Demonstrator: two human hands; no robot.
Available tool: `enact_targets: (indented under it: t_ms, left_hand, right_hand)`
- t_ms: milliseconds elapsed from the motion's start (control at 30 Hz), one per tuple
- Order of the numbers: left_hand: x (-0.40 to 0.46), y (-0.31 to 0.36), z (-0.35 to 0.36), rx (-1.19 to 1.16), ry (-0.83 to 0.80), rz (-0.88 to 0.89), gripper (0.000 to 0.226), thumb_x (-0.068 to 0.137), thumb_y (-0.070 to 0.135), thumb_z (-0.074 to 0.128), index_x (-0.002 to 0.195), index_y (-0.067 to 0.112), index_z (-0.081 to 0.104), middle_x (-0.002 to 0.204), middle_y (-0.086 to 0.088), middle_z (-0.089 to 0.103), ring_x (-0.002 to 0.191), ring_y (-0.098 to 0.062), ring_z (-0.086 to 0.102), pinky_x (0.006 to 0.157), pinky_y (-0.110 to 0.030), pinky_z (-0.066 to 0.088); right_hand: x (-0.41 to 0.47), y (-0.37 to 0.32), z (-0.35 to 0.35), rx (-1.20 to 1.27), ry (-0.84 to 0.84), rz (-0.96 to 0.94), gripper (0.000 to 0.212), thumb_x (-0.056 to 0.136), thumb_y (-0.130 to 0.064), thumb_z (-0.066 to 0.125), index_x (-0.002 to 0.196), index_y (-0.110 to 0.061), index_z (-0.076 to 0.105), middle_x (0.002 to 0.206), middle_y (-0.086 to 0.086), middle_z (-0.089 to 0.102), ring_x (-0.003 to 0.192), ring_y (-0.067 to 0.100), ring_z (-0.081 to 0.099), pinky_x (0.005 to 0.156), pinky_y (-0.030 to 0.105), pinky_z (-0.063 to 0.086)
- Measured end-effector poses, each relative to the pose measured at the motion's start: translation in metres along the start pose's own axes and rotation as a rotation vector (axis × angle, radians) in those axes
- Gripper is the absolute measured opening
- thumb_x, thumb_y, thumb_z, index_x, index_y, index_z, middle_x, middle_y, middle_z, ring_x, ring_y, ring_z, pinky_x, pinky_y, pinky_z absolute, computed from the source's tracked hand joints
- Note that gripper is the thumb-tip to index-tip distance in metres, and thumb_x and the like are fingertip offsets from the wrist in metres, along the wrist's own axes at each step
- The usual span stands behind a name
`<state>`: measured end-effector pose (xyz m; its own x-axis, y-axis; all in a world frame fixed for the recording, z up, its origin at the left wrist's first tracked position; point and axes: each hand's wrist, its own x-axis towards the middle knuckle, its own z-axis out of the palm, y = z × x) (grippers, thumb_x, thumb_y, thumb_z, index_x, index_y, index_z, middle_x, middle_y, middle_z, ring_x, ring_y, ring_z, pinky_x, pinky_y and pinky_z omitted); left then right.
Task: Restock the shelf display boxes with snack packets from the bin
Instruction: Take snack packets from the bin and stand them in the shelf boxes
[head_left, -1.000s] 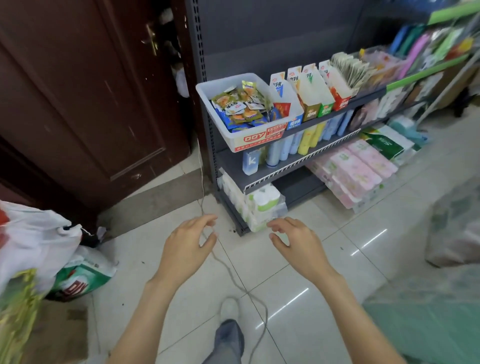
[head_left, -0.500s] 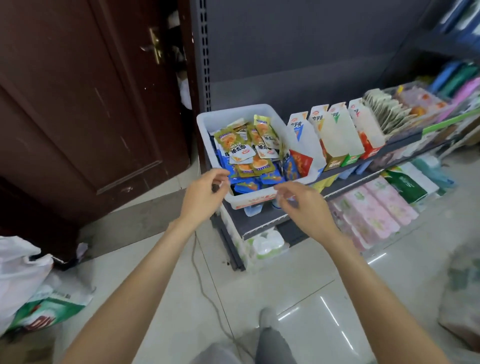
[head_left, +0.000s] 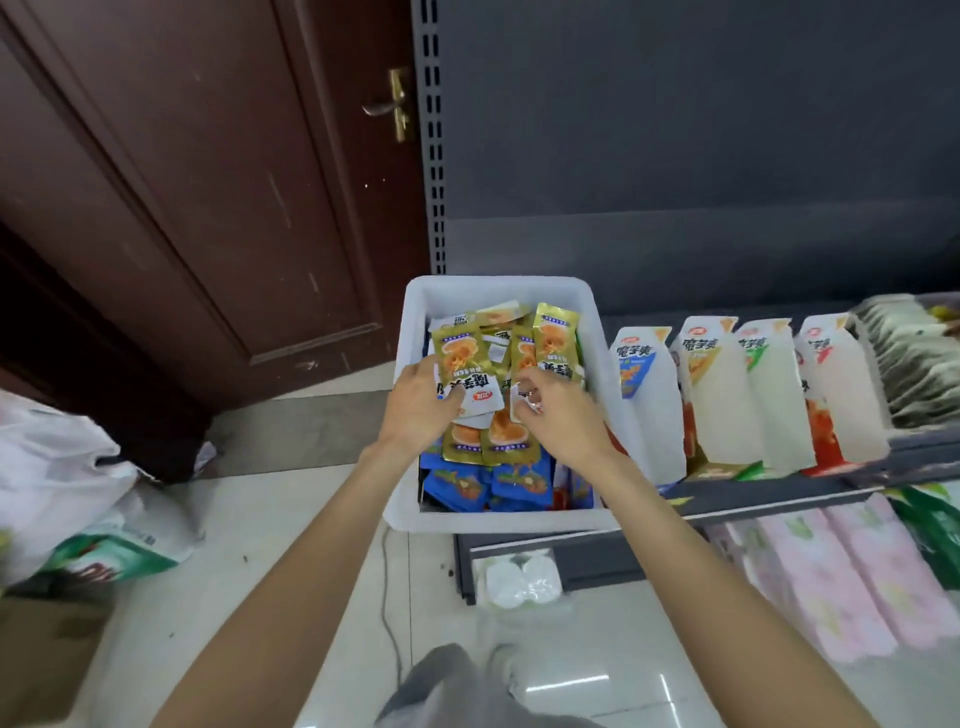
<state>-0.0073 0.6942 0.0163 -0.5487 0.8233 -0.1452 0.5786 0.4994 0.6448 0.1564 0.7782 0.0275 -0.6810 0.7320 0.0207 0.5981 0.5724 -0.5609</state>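
Gold foil snack packets (head_left: 460, 358) lie heaped in the white plastic bin (head_left: 410, 499) on the shelf. Left hand (head_left: 421, 410) and right hand (head_left: 563, 415) each close on one: gathering step. Next: carry to the white cardboard display boxes (head_left: 727, 395) alongside.

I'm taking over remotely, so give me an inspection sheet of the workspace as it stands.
Surface: grey shelf, white bin at its left end.
Job's things: gold packets over blue packets in the bin; four display boxes beside it.
Clutter: white bags on the floor.
Hands: left hand and right hand in the bin, touching gold packets.
Cables: grey cord on the tiles.
Surroundings: brown door.
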Motion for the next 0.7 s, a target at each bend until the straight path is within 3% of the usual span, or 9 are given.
enact_targets:
  t_ms: [133,200,267,367,467,533,600,633,700]
  left_hand:
    - [0.024,-0.004,0.012,0.047,-0.122,-0.029,0.048,0.089,0.032,0.055,0.132,0.015,0.041,0.113,-0.012,0.055,0.103,-0.029,0.057,0.074,-0.031,0.04]
    - [0.028,-0.007,0.016,0.046,-0.142,-0.022,0.049,0.088,0.027,0.056,0.134,0.018,0.041,0.116,-0.01,0.054,0.105,-0.027,0.056,0.08,-0.033,0.043]
    - [0.028,-0.013,0.018,0.055,-0.124,-0.009,0.049,0.088,0.023,0.058,0.135,0.019,0.043,0.119,-0.008,0.052,0.103,-0.026,0.058,0.087,-0.035,0.046]
    - [0.031,-0.022,0.013,0.146,0.014,0.128,0.048,0.086,0.015,0.06,0.132,0.019,0.046,0.119,-0.009,0.05,0.104,-0.028,0.057,0.084,-0.039,0.048]
    - [0.045,-0.021,-0.003,0.206,0.091,0.442,0.064,0.079,0.013,0.068,0.138,0.019,0.042,0.137,-0.007,0.043,0.126,-0.027,0.04,0.1,-0.043,0.042]
    - [0.055,-0.015,-0.015,0.297,0.007,0.67,0.079,0.073,0.016,0.072,0.143,0.021,0.036,0.15,-0.004,0.03,0.138,-0.026,0.023,0.114,-0.045,0.023]
    - [0.061,-0.001,-0.025,0.343,-0.089,0.79,0.073,0.074,0.026,0.072,0.14,0.022,0.042,0.149,0.001,0.033,0.14,-0.02,0.022,0.115,-0.046,0.008]
    - [0.062,0.009,-0.029,0.323,-0.125,0.818,0.062,0.076,0.035,0.069,0.133,0.022,0.05,0.141,0.002,0.045,0.134,-0.018,0.033,0.115,-0.045,0.011]
    - [0.055,0.033,-0.031,0.213,-0.183,0.839,0.046,0.079,0.054,0.056,0.105,0.016,0.064,0.102,0.002,0.066,0.099,-0.019,0.058,0.099,-0.039,0.039]
  right_hand:
    - [0.035,-0.011,0.017,-0.118,-0.078,0.002,0.048,0.095,-0.038,0.051,0.136,-0.015,0.044,0.117,0.008,0.063,0.11,0.026,0.058,0.085,0.038,0.05]
    - [0.047,-0.013,0.031,-0.279,-0.101,0.047,0.062,0.093,-0.049,0.048,0.142,-0.013,0.034,0.128,0.015,0.055,0.122,0.031,0.049,0.093,0.041,0.044]
    - [0.052,-0.014,0.042,-0.363,-0.09,0.096,0.077,0.088,-0.056,0.052,0.146,-0.012,0.026,0.135,0.019,0.047,0.125,0.033,0.043,0.098,0.04,0.04]
    - [0.055,-0.013,0.049,-0.345,-0.083,0.173,0.086,0.081,-0.056,0.062,0.144,-0.01,0.025,0.13,0.019,0.048,0.119,0.032,0.047,0.093,0.038,0.042]
    - [0.052,-0.015,0.048,-0.118,0.014,0.171,0.073,0.081,-0.035,0.071,0.14,-0.013,0.034,0.122,0.013,0.057,0.109,0.028,0.057,0.083,0.037,0.049]
    - [0.045,-0.019,0.035,0.109,0.1,0.145,0.056,0.084,-0.019,0.07,0.134,-0.016,0.044,0.11,0.006,0.066,0.094,0.023,0.064,0.075,0.036,0.052]
    - [0.033,-0.02,0.013,0.27,0.189,0.097,0.038,0.084,-0.014,0.069,0.12,-0.016,0.058,0.097,0.0,0.069,0.081,0.016,0.065,0.072,0.036,0.053]
    - [0.024,-0.02,-0.001,0.333,0.235,0.061,0.028,0.084,-0.013,0.069,0.111,-0.015,0.064,0.093,-0.003,0.07,0.078,0.011,0.064,0.071,0.033,0.053]
    - [0.004,-0.015,-0.03,0.436,0.336,0.0,0.015,0.084,-0.01,0.068,0.097,-0.019,0.068,0.087,-0.013,0.067,0.077,0.001,0.061,0.068,0.022,0.05]
